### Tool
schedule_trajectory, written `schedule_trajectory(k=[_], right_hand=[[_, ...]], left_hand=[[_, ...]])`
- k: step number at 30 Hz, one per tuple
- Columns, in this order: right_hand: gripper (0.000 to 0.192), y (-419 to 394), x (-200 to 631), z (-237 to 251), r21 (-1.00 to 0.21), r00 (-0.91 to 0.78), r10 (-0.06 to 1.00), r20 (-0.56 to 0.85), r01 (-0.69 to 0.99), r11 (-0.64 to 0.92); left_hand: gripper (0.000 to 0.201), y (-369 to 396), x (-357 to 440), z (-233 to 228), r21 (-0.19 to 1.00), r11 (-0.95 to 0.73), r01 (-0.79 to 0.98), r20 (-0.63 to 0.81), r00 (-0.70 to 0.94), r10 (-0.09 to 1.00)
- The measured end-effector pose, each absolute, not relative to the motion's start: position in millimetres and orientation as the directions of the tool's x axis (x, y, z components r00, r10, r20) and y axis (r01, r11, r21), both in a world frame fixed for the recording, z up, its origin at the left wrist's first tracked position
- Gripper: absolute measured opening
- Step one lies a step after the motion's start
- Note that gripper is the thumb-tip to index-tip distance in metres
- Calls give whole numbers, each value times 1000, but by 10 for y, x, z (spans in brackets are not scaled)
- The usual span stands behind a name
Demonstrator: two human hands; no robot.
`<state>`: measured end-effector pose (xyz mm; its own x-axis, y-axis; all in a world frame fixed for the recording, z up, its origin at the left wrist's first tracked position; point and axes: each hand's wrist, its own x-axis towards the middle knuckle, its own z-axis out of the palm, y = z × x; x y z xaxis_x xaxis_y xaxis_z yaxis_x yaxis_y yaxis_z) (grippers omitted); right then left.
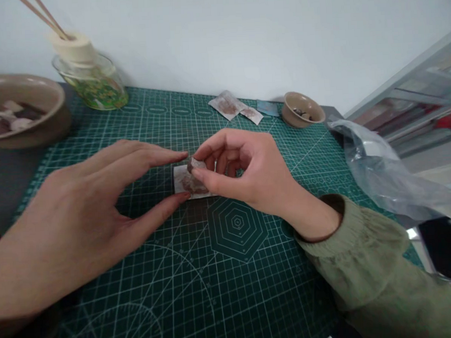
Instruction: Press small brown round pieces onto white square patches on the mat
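Note:
My right hand (250,170) pinches a small grey-brown stone-like piece (198,164) between thumb and fingertips. The piece is just above or on a small whitish rectangle (184,182) with brown smears, which looks like worn sandpaper and lies on the green cutting mat (152,289). My left hand (94,201) has its thumb and fingers spread apart around the rectangle's left part. The left thumb tip is at the rectangle's near edge, and I cannot tell whether it presses on it. My right fingers hide the rectangle's right end.
At the left stands a brown bowl (61,104) of light and dark chunks, beside a reed diffuser (100,85). Along the wall lie stained whitish sheets (225,106), a bluish piece (267,108) and a small bowl (293,116) holding small dark pieces. A clear plastic bag (376,166) is at the right.

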<state>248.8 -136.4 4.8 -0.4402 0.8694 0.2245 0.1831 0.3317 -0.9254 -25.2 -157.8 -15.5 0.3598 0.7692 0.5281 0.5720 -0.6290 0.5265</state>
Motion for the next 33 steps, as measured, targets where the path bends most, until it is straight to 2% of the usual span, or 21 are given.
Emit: schedule_trajectory(k=[1, 3, 5, 9, 14, 20, 24, 33], right_hand=[[33, -1365, 2494, 47, -952, -452, 868, 206, 113, 285], [38, -1367, 2498, 46, -978, -489, 852, 188, -13, 209], [41, -1372, 2495, 43, -984, -531, 828, 179, -91, 155], [45, -1384, 2490, 20, -988, -597, 789, 146, -129, 85], [47, -1386, 2492, -27, -964, -593, 773, 225, -250, 89], [47, -1397, 2478, -4, -963, -630, 764, 142, -265, -39], [48, -1405, 2473, 16, -957, -656, 749, 96, -268, -113], [53, -1394, 2480, 17, -959, -669, 740, 70, -249, -135]], left_hand=[[40, -1614, -243, -120, 436, -675, 595, 546, 420, 725], [31, -1678, -219, -47, 408, -690, 598, 566, 427, 705], [23, -1724, -197, 11, 429, -691, 582, 579, 409, 705], [11, -1760, -187, 81, 448, -707, 548, 606, 395, 690], [5, -1770, -164, 123, 492, -702, 515, 605, 379, 701], [12, -1779, -99, 111, 570, -688, 450, 623, 309, 718], [14, -1779, -99, 102, 572, -701, 426, 631, 317, 708], [12, -1774, -131, 113, 572, -708, 414, 633, 326, 702]])
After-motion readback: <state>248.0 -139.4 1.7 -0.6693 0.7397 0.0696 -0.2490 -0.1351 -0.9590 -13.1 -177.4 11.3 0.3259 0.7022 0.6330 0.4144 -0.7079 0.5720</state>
